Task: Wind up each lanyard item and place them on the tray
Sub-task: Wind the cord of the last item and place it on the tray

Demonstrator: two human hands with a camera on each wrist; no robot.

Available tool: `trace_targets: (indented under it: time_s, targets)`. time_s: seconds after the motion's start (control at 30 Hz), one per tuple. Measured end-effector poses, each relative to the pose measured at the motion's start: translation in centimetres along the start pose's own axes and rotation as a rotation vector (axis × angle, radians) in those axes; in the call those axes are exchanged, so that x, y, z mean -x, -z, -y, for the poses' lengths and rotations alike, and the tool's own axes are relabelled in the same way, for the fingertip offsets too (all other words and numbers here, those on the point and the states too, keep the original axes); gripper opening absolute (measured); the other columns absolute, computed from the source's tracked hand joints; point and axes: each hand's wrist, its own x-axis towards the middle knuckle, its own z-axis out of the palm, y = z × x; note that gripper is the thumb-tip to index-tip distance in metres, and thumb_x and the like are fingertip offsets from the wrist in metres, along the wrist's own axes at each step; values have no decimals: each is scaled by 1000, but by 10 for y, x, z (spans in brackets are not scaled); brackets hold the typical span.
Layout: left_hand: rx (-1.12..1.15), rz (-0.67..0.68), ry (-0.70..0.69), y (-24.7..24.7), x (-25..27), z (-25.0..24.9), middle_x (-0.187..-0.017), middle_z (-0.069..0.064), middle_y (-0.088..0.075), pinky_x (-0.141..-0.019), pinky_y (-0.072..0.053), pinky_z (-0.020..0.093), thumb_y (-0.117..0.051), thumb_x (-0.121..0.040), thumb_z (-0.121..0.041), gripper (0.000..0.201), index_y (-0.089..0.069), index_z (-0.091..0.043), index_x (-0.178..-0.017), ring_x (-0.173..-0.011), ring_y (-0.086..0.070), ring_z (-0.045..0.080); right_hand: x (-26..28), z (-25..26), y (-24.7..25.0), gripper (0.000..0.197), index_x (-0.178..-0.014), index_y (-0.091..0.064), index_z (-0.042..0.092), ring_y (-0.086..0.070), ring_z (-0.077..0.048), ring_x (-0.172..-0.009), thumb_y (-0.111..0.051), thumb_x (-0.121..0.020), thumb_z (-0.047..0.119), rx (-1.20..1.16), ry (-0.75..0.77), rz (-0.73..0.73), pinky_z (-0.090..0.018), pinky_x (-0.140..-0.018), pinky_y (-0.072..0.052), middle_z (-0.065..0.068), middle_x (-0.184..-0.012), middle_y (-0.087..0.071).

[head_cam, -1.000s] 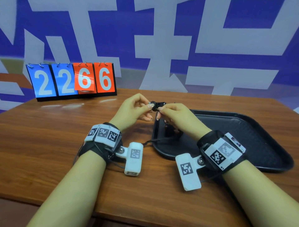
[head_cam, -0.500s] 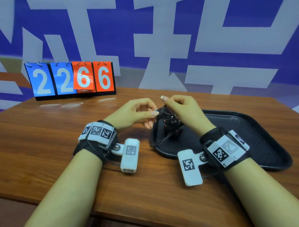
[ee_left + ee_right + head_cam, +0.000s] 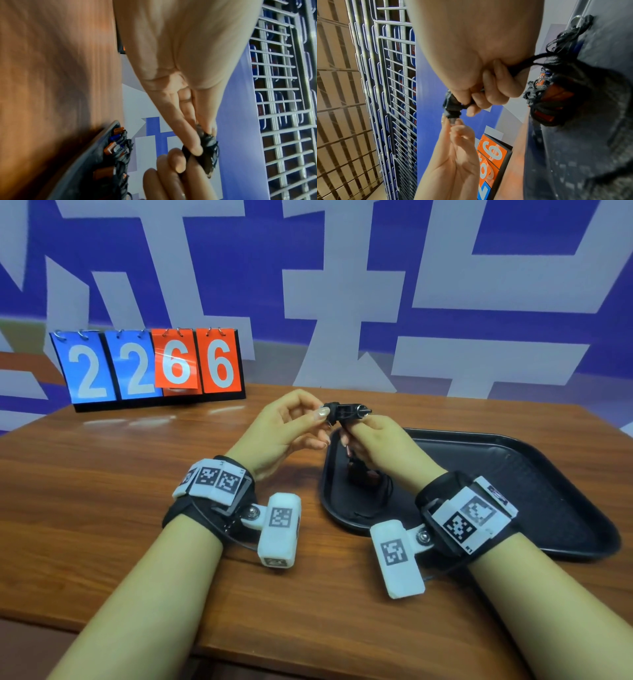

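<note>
Fingertips (image 3: pixel 322 413) of the left hand (image 3: pixel 284 429) and right hand (image 3: pixel 380 440) pinch opposite ends of the cord-wound lanyard item (image 3: pixel 346 412), its long axis level above the near-left rim of the tray (image 3: pixel 565 508).

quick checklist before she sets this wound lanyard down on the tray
1. Left hand pinches one end of the black lanyard item: ok.
2. Right hand grips its other end: ok.
3. Cord fully wound, no loose tail: not ok, a strand trails from the right fist in the right wrist view.
4. Bare room on the tray: ok, its right part is free.
5. Wound items already on the tray lie apart from the hands: ok.
6. Winding tight enough to hold: cannot tell.
</note>
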Motion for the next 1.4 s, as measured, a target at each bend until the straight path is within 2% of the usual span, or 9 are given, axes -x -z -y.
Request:
trace_targets:
  time_s: [0.27,0.4,0.5,0.63,0.77,0.93,1.1,1.23,1.4]
  targets:
    - [-429,-109,-92,7,-7,11,-80,9,-62,-64,-61,30,-65,-93,-6,13,-57,3,-98,-65,-68,17,4,0,-1,41,-86,-69,5,-31,-8,-46,-41,-104,29,101,2,138,-14,-41,-26,2,-58,-36]
    - [-536,-81,-81,12,-6,10,-78,11,-64,-62,-60,29,-67,-92,-9,18,-57,4,-99,-64,-69,19,6,5,1,42,-71,-67,19,-37,-11,-48,-44,-102,34,215,46,75,-20,-48,-32,3,-56,-43]
    - [-574,-9,-51,13,-4,8,-75,11,-65,-61,-59,27,-67,-92,-9,18,-57,5,-99,-64,-69,20,7,8,6,45,-60,-58,19,-46,-17,-52,-48,-99,40,263,92,-43,-24,-50,-38,-13,-62,-54]
    - [-550,107,-9,12,-1,1,-77,10,-65,-64,-59,27,-64,-93,-10,14,-59,2,-99,-66,-69,20,7,8,10,48,-55,-48,18,-47,-11,-45,-55,-97,38,195,123,-145,-14,-47,-35,2,-50,-49]
    - [-502,247,39,7,3,-6,-81,12,-64,-66,-58,26,-62,-94,-9,10,-61,-1,-100,-68,-67,18,7,8,12,42,-63,-53,12,-40,-5,-48,-62,-93,41,183,147,-154,-11,-48,-33,11,-50,-44]
    - [-308,248,43,6,6,-9,-80,0,-65,-66,-55,25,-61,-91,-15,10,-61,-9,-98,-70,-65,14,9,12,16,45,-59,-45,16,-38,-3,-44,-60,-95,40,41,108,-137,-12,-46,-33,16,-45,-44]
    - [-123,196,39,-2,6,-6,-77,-2,-65,-62,-52,20,-57,-90,-14,10,-57,-7,-97,-65,-62,11,11,12,13,46,-74,-50,6,-37,-8,-41,-56,-95,47,-61,81,-110,-15,-41,-31,-10,-61,-45]
    - [-17,149,38,-6,5,-3,-75,-3,-65,-58,-51,17,-57,-88,-15,12,-55,-7,-97,-63,-62,10,9,10,7,47,-80,-56,-2,-32,-7,-39,-53,-99,41,-117,47,-98,-17,-40,-27,0,-50,-39]
    - [21,99,26,-5,3,-1,-79,1,-64,-59,-52,18,-58,-88,-17,14,-55,-7,-98,-65,-62,11,6,4,0,30,-79,-53,10,-25,-13,-48,-47,-102,28,-76,-17,-55,-24,-42,-19,-12,-66,-35]
